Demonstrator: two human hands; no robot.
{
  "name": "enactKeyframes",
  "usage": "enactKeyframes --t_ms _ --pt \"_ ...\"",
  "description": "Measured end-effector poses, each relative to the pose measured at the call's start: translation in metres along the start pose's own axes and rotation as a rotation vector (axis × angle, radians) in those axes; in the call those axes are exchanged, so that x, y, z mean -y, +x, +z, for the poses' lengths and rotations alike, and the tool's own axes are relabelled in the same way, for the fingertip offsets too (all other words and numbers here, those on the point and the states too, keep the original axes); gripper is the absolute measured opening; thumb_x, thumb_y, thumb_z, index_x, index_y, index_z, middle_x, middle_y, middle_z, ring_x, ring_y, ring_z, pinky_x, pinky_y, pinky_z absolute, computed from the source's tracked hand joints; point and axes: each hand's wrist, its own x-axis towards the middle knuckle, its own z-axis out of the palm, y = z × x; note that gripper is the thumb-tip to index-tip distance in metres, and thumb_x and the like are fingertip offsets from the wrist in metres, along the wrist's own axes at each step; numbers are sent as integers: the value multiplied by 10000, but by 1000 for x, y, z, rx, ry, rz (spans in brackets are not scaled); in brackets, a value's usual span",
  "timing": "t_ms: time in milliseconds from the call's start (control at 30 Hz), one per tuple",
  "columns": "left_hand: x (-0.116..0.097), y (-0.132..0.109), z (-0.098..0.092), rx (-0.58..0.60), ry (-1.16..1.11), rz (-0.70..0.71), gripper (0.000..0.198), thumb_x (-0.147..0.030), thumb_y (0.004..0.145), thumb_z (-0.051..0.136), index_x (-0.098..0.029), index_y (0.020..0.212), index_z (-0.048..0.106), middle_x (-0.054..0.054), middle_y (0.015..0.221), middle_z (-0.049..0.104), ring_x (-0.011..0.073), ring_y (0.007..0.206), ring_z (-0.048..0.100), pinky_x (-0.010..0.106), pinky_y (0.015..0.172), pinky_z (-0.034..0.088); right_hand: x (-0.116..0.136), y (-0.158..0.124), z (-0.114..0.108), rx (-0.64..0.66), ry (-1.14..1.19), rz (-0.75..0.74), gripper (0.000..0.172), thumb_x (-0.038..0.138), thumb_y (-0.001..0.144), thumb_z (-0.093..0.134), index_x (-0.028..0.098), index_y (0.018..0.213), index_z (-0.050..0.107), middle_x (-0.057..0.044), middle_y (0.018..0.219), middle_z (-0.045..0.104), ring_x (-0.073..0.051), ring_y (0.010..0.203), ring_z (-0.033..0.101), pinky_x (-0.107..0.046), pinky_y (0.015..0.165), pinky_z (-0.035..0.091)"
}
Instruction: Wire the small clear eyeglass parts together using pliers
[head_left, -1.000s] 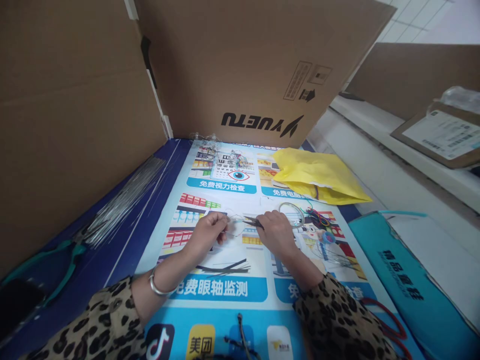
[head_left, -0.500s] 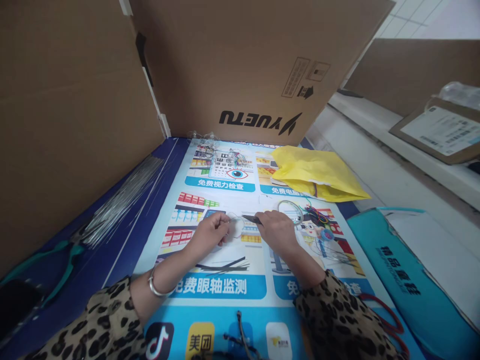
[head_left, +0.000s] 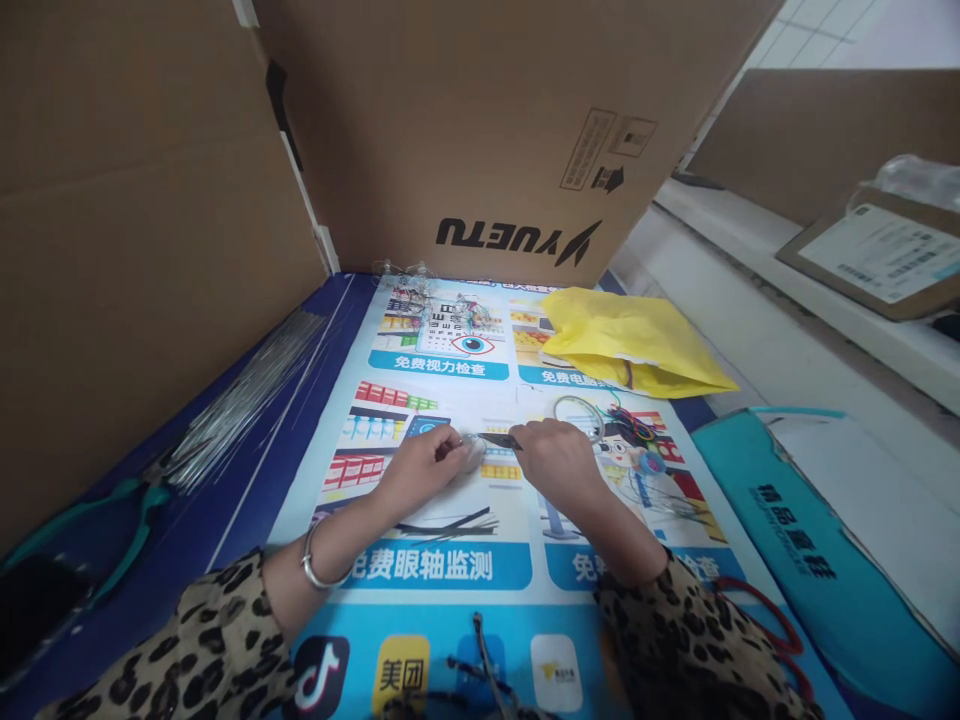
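Yellow bag [head_left: 637,342] lies before cardboard [head_left: 480,130], beyond right hand [head_left: 559,462].

Yellow bag [head_left: 637,342] near teal box [head_left: 795,560]

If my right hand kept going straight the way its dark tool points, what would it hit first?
Led by the dark pointed tool, your right hand would likely meet the small, blurred pale piece at your left hand first, though depth is unclear from this view.

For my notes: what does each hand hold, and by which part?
Right hand: a dark pointed tool, by its rear end, tip exposed; left hand: too blurred to tell.
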Motion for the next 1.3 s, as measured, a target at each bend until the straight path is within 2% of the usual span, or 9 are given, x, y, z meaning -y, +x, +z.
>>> enactKeyframes --t_ms 300,467,567,667,767,967,1133,1300 --pt "3 -1 -3 7 209 134 338 -380 850 369 -217 644 581 0 604 572 147 571 504 237 545 316 -3 1 0 18 -10 23 156 199 803 455 204 791 610 -30 722 628 -152 672 539 -256 573 264" --pt "9 1 -2 -59 207 204 283 -332 851 386 -228 793 643 23 758 619 172 732 539 259 651 356 -4 0 -2 35 10 21 176 247 823 447 205 780 612 -28 723 635 -155 671 553 -249 558 269" --pt "11 2 -2 -99 149 182 257 -330 844 406 -235 873 643 24 853 642 179 811 554 269 713 379 -5 0 -4 72 19 38 192 276 833 443 205 789 616 -33 737 642 -156 671 562 -240 545 272" --pt "13 3 -1 -120 74 133 280 -315 837 421 -252 1052 589 17 923 652 173 843 577 270 751 401 -6 1 -6 100 39 45 218 317 845 433 208 795 616 -32 746 647 -155 677 569 -234 545 281" --pt "16 4 0 -123 64 127 337 -287 842 409 -256 1156 528 11 879 660 164 820 595 276 762 422 -5 2 -5 112 54 40 262 358 859 407 212 796 615 -32 749 649 -161 679 574 -234 552 294" --pt "21 5 3 -144 119 218 270 -224 840 394 -230 1041 575 22 937 643 149 836 589 287 764 450 -6 3 -5 155 101 39 323 407 867 371 208 811 619 -44 761 654 -167 693 585 -233 553 308" --pt "15 3 2 -95 111 184 211 -199 837 368 -216 947 547 7 872 618 135 779 577 264 707 441 -6 3 0 190 155 25 297 418 850 398 225 811 621 -27 773 666 -167 693 595 -229 535 296" --pt "7 1 0 -29 110 150 171 -274 854 358 -206 859 514 -7 763 584 134 712 552 250 654 412 -6 5 6 223 198 28 278 421 837 421 230 803 620 -21 792 672 -167 705 600 -228 522 274"
